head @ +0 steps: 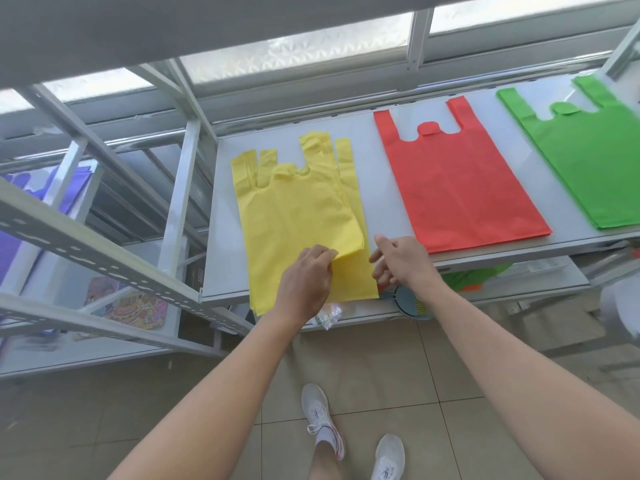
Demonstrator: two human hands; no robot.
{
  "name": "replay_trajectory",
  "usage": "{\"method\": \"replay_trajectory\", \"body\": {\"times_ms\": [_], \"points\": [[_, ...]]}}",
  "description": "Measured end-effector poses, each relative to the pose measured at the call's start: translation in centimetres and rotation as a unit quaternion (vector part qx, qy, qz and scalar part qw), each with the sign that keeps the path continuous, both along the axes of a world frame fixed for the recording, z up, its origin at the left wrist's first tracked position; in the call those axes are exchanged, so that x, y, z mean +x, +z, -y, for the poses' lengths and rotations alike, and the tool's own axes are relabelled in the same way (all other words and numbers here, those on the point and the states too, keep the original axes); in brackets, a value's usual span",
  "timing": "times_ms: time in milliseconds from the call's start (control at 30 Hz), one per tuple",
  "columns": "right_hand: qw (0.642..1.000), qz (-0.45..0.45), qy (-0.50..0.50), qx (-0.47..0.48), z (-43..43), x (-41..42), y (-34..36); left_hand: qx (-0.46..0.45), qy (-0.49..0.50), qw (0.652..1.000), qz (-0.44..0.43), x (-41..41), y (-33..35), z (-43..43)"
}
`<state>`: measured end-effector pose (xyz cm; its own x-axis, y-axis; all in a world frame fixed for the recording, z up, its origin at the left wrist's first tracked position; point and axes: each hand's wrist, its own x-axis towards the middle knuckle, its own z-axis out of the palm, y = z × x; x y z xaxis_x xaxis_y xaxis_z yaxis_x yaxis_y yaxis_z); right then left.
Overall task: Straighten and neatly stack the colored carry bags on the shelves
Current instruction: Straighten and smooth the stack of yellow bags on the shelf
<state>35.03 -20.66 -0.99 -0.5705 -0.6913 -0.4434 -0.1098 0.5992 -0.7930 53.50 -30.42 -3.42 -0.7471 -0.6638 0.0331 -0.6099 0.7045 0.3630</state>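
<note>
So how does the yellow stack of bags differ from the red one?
The yellow stack is fanned, its handles misaligned; the red stack has squared edges. The left hand pinches the yellow stack's top bag; nothing touches the red stack. Both lie flat on one shelf.

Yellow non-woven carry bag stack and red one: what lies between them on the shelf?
Head view: only a bare strip of white shelf board separates the yellow bag stack from the red bag stack; the right hand is over its front end.
</note>
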Motion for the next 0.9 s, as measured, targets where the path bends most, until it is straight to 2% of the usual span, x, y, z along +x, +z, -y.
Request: {"method": "replay_trajectory", "body": {"times_ms": [133,167,267,333,400,433,500,567,600,667,700,767,900], "points": [[0.985,0.171,-0.022,0.001,4.3,0.3,1.6,-0.163,-0.031,0.985,-0.046,1.1,0.1,-1.1],[0.984,0.179,-0.017,0.011,5.5,0.5,1.6,-0.183,-0.044,0.981,-0.044,1.5,0.0,-1.4],[0.991,0.118,0.047,0.047,7.3,0.7,1.2,-0.192,-0.055,0.98,0.004,3.9,-1.0,-2.1],[0.992,0.102,0.061,0.049,7.5,0.6,1.0,-0.16,0.042,0.986,0.029,7.3,-2.1,-2.0],[0.991,0.117,0.052,0.034,7.2,0.4,0.7,-0.106,0.202,0.974,0.006,10.9,-2.8,-1.7],[0.99,0.129,0.045,0.026,6.9,0.3,0.4,-0.066,0.28,0.957,-0.027,12.2,-2.6,-1.6],[0.986,0.166,0.035,0.013,6.3,0.0,-0.3,0.077,0.39,0.906,-0.144,12.9,-1.4,-1.2],[0.978,0.208,0.024,0.001,5.7,0.1,-0.8,0.278,0.421,0.828,-0.247,11.7,0.4,0.0],[0.974,0.224,0.021,-0.002,5.5,0.2,-1.0,0.388,0.409,0.777,-0.279,10.9,1.0,1.0],[0.97,0.243,0.019,-0.005,5.4,0.2,-1.2,0.557,0.364,0.678,-0.313,9.6,1.8,3.5],[0.968,0.252,0.018,-0.007,5.5,0.1,-1.1,0.61,0.338,0.646,-0.311,9.2,2.0,5.1],[0.96,0.28,0.016,-0.011,5.8,-0.1,-0.8,0.652,0.302,0.632,-0.291,8.6,1.8,8.6],[0.953,0.295,0.057,0.025,7.1,-1.2,-0.4,0.611,0.317,0.685,-0.237,7.5,1.9,14.6]]}}
